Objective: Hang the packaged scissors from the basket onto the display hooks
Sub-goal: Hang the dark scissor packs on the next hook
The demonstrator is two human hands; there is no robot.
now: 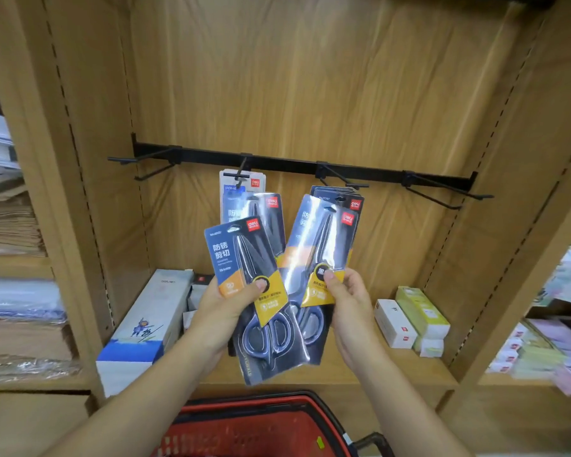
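A long white-and-blue box [145, 324] is seen lying on the shelf [393, 364] at the left. One scissors pack [244, 258] is gripped by the left hand [226, 303], thumb pressed on its front, below the black hook rail [294, 164]. Beside it, a second pack [323, 239] is pinched by the right hand [346, 298], overlapping the hung packs [244, 184] on the two middle hooks. The red basket [261, 423] is seen below the forearms.
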